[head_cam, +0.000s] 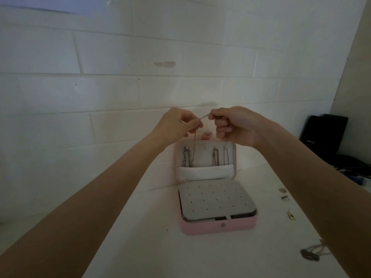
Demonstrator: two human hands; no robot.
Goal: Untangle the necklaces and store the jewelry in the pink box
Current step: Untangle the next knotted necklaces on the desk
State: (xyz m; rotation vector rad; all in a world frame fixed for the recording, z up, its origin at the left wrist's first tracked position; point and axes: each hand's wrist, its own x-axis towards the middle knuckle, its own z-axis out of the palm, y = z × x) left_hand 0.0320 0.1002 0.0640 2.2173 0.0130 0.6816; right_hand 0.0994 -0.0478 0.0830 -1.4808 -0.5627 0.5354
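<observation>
The pink box [216, 227] stands open on the white table, its lid upright against the wall. Above the lid, my left hand [178, 122] and my right hand [232, 125] each pinch one end of a thin silver necklace [203, 117]. The chain runs taut between the fingertips, and a strand hangs from my left hand down in front of the lid. Other necklaces [186, 157] hang on hooks inside the lid, above a white pocket [206, 172]. A grey perforated earring panel [215, 201] covers the base.
Small jewelry pieces [291, 215] lie on the table to the right of the box, and a pendant on a cord [310, 256] lies near the right front. Dark objects [325, 133] sit at the far right. A white brick wall stands close behind.
</observation>
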